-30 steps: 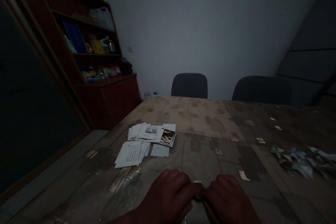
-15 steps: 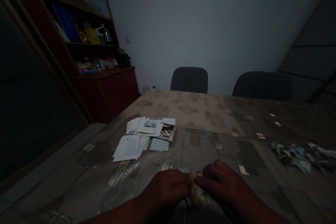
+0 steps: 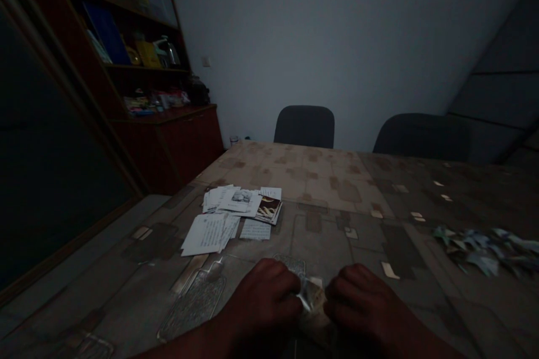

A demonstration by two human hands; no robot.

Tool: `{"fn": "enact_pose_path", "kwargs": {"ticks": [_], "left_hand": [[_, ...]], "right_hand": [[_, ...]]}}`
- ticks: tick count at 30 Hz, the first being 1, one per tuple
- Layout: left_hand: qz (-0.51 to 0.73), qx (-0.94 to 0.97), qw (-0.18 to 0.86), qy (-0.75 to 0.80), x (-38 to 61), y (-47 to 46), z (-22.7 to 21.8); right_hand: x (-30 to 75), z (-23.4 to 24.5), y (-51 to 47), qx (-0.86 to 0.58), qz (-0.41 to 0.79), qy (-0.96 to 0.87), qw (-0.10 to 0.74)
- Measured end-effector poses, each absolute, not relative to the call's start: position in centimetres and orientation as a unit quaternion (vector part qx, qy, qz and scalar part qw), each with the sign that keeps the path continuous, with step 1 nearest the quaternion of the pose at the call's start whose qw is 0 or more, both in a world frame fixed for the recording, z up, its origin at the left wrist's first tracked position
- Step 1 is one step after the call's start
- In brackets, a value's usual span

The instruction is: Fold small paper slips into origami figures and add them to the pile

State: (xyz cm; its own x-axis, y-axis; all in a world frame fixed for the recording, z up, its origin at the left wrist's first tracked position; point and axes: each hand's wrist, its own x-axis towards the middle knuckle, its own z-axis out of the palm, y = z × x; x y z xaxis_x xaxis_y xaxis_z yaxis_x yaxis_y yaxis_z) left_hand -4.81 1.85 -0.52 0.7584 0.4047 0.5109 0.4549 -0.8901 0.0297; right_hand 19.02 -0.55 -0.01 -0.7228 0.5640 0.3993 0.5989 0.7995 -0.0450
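A crumpled paper piece (image 3: 314, 296) is held between both grips, with the left grip (image 3: 261, 297) and the right grip (image 3: 362, 305) closed narrowly on it, knuckles almost meeting. The work on it looks unfinished. Flat sheets (image 3: 206, 234) and photo cards (image 3: 268, 208) are spread loosely on the surface (image 3: 337, 241), ahead of the left grip and apparently unworked. Crumpled bluish scraps (image 3: 480, 249) are heaped well off to the right of the right grip.
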Motion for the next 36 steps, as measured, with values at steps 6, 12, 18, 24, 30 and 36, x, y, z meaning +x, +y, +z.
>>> {"fn": "enact_pose_path", "kwargs": {"ticks": [6,12,18,24,30,36], "left_hand": [[-0.236,-0.941,0.054,-0.236,-4.7,1.1,-0.9],[-0.257,-0.928,0.042,-0.265,-4.8,0.7,-1.0],[-0.259,-0.915,-0.069,-0.303,-5.0,0.9,-1.0],[-0.239,-0.892,-0.129,-0.362,-4.9,0.8,-0.6],[-0.239,-0.884,-0.125,-0.381,-4.6,0.8,-0.6],[-0.233,-0.884,-0.125,-0.386,-4.4,0.9,-0.3]], "right_hand": [[18.7,0.7,-0.7,-0.335,-0.011,-0.921,0.197],[18.9,1.8,-0.7,-0.347,0.066,-0.924,0.149],[18.5,1.7,-0.3,-0.410,0.181,-0.872,0.199],[17.4,0.6,0.2,-0.492,0.171,-0.826,0.216],[17.0,0.3,0.1,-0.526,0.144,-0.810,0.217],[16.9,0.2,0.2,-0.537,0.138,-0.813,0.179]]}}
